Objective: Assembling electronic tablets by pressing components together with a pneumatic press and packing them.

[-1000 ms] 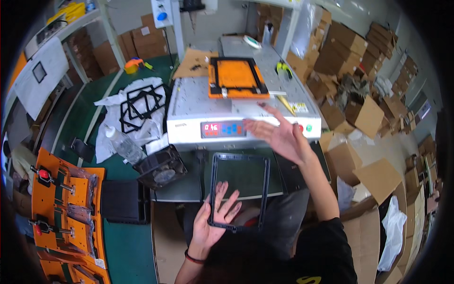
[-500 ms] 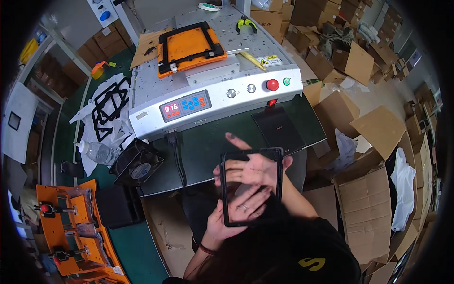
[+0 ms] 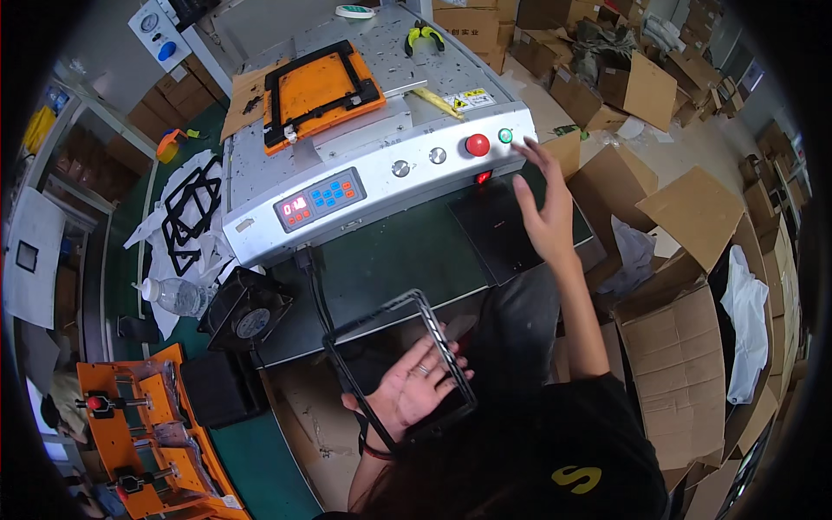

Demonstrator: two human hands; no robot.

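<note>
My left hand (image 3: 407,394) is low in the middle, palm up, holding a thin black rectangular frame (image 3: 378,314) tilted across it, fingers against its right side. My right hand (image 3: 549,217) is raised with fingers apart, holding nothing. Its fingertips come close to a green push button (image 3: 505,136) at the right end of a grey machine (image 3: 381,192); whether they touch it I cannot tell. Beside that button is a big red mushroom button (image 3: 477,145). On the machine's top lies an orange plate (image 3: 319,85) with a black frame on it.
Left of the machine, several black frames (image 3: 192,212) lie on white sheeting. A water bottle (image 3: 180,296), a black fan (image 3: 247,312) and an orange clamp fixture (image 3: 130,403) line the left side. Yellow-green pliers (image 3: 425,38) sit on the machine. Cardboard boxes (image 3: 680,364) crowd the right.
My right hand has left the frame and moved up and right to the machine's buttons. The frame has dropped slightly left and tilted in my left hand. The view has shifted a little.
</note>
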